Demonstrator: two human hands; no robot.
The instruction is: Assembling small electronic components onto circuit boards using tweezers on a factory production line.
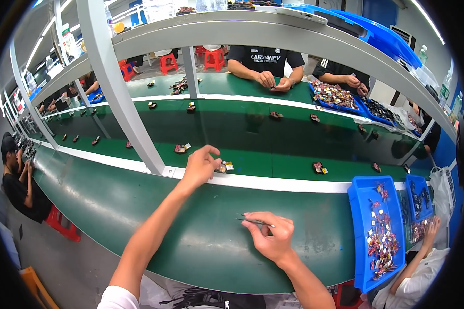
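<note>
My left hand [200, 166] reaches across the white rail [294, 185] to the green belt [252, 170]. Its fingers are apart and loosely bent, close beside a small dark part with a white and yellow tag [226, 167]. Whether a fingertip touches that part I cannot tell. Lower down, over the green worktop [201, 232], my right hand [276, 234] grips thin metal tweezers [252, 221] between thumb and fingers. The tweezers' tips point left, slightly apart, with nothing visible between them.
A blue tray [363, 247] of small tagged parts stands at right, with a smaller blue tray [417, 198] behind. A grey post [118, 87] rises at left of my left hand. Similar parts [319, 168] dot the belt. Co-workers sit across and on both sides.
</note>
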